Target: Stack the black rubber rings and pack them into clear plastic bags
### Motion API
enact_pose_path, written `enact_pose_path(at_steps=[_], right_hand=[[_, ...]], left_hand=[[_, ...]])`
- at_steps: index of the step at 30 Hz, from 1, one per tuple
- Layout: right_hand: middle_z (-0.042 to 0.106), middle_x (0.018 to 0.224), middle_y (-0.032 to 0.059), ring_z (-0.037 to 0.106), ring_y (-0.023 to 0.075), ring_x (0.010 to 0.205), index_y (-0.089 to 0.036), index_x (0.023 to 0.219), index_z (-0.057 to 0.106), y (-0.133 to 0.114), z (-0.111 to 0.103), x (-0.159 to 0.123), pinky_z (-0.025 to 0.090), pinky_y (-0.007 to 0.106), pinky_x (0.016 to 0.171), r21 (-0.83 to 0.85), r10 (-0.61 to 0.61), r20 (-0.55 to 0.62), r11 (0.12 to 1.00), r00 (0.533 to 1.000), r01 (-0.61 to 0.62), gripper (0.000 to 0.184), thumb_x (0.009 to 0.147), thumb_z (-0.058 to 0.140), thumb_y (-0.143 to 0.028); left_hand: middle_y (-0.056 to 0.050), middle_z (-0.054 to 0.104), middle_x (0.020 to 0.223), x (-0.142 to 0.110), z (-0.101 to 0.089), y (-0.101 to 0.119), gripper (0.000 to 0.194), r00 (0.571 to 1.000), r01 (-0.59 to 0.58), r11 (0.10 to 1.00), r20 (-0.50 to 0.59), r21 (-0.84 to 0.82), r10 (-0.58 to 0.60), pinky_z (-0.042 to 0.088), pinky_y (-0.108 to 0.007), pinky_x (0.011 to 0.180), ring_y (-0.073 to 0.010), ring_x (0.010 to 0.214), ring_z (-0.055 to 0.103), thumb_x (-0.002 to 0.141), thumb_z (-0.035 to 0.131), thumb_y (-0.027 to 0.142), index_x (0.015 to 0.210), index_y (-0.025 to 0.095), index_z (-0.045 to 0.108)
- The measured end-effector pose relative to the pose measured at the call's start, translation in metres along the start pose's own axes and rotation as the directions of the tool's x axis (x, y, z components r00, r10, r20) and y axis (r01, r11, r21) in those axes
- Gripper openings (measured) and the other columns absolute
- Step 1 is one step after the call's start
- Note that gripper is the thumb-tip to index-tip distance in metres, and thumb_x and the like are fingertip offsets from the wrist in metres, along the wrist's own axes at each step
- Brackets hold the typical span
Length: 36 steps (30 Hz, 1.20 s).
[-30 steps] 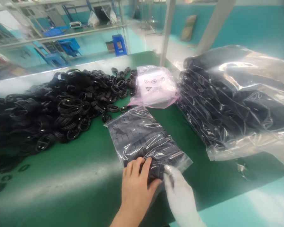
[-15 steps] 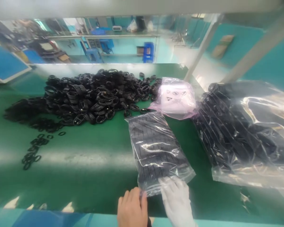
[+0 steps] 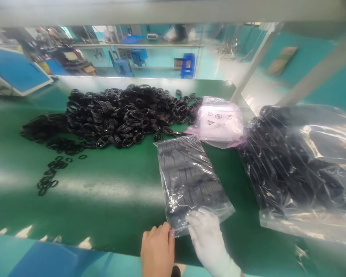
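A clear plastic bag (image 3: 190,173) packed with rows of black coiled pieces lies flat on the green table, its near edge towards me. My left hand (image 3: 158,248), bare, is closed on the bag's near left corner, with the thumb along the plastic. In a white glove, my right hand (image 3: 206,234) rests on the near end of the bag, fingers stretched over the plastic and lying flat. A large heap of black coiled cables (image 3: 123,115) sits beyond and to the left of the bag.
At the right lies a larger clear bag (image 3: 294,165) full of black pieces. A pink plastic bag (image 3: 220,123) with a white, printed item stands behind the middle bag. Small black rings (image 3: 47,181) are scattered on the green table (image 3: 103,211) at left. A metal post (image 3: 252,63) rises behind.
My right hand has slid left across the near end of the bag, closer to my left hand. The left hand keeps its hold on the corner. The camera view has shifted slightly.
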State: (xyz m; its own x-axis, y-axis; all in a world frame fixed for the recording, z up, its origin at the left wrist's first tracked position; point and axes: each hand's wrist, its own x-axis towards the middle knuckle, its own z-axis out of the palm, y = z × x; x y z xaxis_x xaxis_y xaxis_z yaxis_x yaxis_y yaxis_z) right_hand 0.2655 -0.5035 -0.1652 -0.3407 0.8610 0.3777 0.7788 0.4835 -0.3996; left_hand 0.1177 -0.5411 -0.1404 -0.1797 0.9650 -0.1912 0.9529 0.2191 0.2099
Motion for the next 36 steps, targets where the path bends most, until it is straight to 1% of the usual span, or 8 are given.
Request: enact_pose_path(at_steps=[7, 12, 18, 21, 24, 26, 32, 36], right_hand=[[0.065, 0.093, 0.0, 0.05, 0.023, 0.09, -0.026, 0.096, 0.061, -0.002, 0.008, -0.005, 0.031, 0.038, 0.081, -0.054, 0.031, -0.028, 0.998, 0.999, -0.033, 0.023, 0.079, 0.047, -0.021], [0.066, 0.088, -0.0035, 0.051, 0.0188, 0.085, -0.03, 0.095, 0.06, -0.016, 0.02, -0.007, 0.03, 0.036, 0.082, 0.022, -0.054, -0.106, 0.998, 0.993, 0.056, 0.025, 0.081, 0.044, -0.017], [0.066, 0.091, -0.0025, 0.052, 0.022, 0.08, -0.03, 0.101, 0.059, -0.021, 0.018, 0.005, 0.031, 0.038, 0.078, -0.087, -0.002, -0.004, 0.996, 1.0, 0.002, 0.029, 0.079, 0.044, -0.02], [0.066, 0.094, -0.004, 0.053, 0.021, 0.082, -0.031, 0.104, 0.058, -0.018, 0.015, 0.004, 0.033, 0.038, 0.078, -0.054, -0.03, -0.003, 0.998, 1.0, 0.03, 0.031, 0.079, 0.044, -0.02], [0.065, 0.099, -0.0047, 0.054, 0.0187, 0.082, -0.034, 0.11, 0.055, -0.018, 0.019, 0.0, 0.037, 0.035, 0.078, 0.034, -0.094, 0.065, 0.995, 0.993, 0.092, 0.035, 0.081, 0.044, -0.02], [0.064, 0.102, -0.005, 0.055, 0.0179, 0.084, -0.035, 0.113, 0.052, -0.019, 0.025, -0.002, 0.039, 0.034, 0.079, 0.075, -0.097, 0.101, 0.993, 0.99, 0.09, 0.037, 0.081, 0.043, -0.019], [0.062, 0.108, 0.0001, 0.056, 0.0224, 0.093, -0.025, 0.116, 0.052, -0.015, 0.034, -0.013, 0.038, 0.04, 0.084, -0.07, -0.137, 0.099, 0.987, 0.986, 0.144, 0.047, 0.074, 0.041, -0.009], [0.061, 0.11, -0.0018, 0.057, 0.0191, 0.09, -0.029, 0.119, 0.05, -0.016, 0.027, -0.014, 0.043, 0.033, 0.078, 0.048, -0.204, 0.243, 0.979, 0.948, 0.199, 0.048, 0.074, 0.042, -0.011]], left_hand=[[0.0, 0.058, 0.062, 0.0, -0.003, 0.004, 0.025, 0.997, 0.078, 0.997, 0.024, -0.005, -0.077, 0.025, -0.029, 0.063, -0.0173, 0.065, 0.05, 0.084, 0.038, 0.02, 0.067, 0.021, 0.056], [-0.002, 0.058, 0.064, -0.001, 0.011, -0.004, 0.025, 0.998, 0.068, 0.997, -0.012, 0.023, -0.068, 0.026, -0.03, 0.066, -0.018, 0.066, 0.05, 0.083, 0.037, 0.021, 0.067, 0.02, 0.056], [-0.002, 0.057, 0.061, 0.002, 0.024, -0.015, 0.027, 0.998, -0.024, 0.999, -0.058, 0.032, 0.026, 0.028, -0.03, 0.066, -0.018, 0.064, 0.05, 0.084, 0.036, 0.024, 0.066, 0.022, 0.056], [-0.002, 0.058, 0.063, 0.0, 0.022, -0.013, 0.026, 0.998, -0.003, 1.0, -0.067, 0.02, 0.005, 0.029, -0.03, 0.066, -0.0181, 0.064, 0.049, 0.083, 0.037, 0.024, 0.066, 0.022, 0.056], [-0.002, 0.057, 0.063, -0.004, 0.021, -0.009, 0.024, 0.997, 0.04, 0.999, -0.069, 0.0, -0.04, 0.029, -0.03, 0.065, -0.0177, 0.064, 0.048, 0.083, 0.038, 0.022, 0.064, 0.021, 0.054], [-0.002, 0.056, 0.064, -0.005, 0.021, -0.008, 0.024, 0.996, 0.062, 0.998, -0.066, -0.001, -0.061, 0.029, -0.03, 0.065, -0.0177, 0.064, 0.047, 0.082, 0.038, 0.02, 0.063, 0.02, 0.053], [-0.001, 0.055, 0.061, -0.007, 0.021, -0.007, 0.025, 0.997, 0.057, 0.997, -0.047, -0.051, -0.059, 0.028, -0.031, 0.065, -0.0172, 0.065, 0.046, 0.081, 0.038, 0.016, 0.062, 0.02, 0.052], [-0.001, 0.054, 0.06, -0.012, 0.015, -0.012, 0.024, 0.997, 0.056, 0.994, -0.044, -0.098, -0.06, 0.028, -0.03, 0.065, -0.016, 0.064, 0.046, 0.08, 0.039, 0.014, 0.059, 0.02, 0.051]])
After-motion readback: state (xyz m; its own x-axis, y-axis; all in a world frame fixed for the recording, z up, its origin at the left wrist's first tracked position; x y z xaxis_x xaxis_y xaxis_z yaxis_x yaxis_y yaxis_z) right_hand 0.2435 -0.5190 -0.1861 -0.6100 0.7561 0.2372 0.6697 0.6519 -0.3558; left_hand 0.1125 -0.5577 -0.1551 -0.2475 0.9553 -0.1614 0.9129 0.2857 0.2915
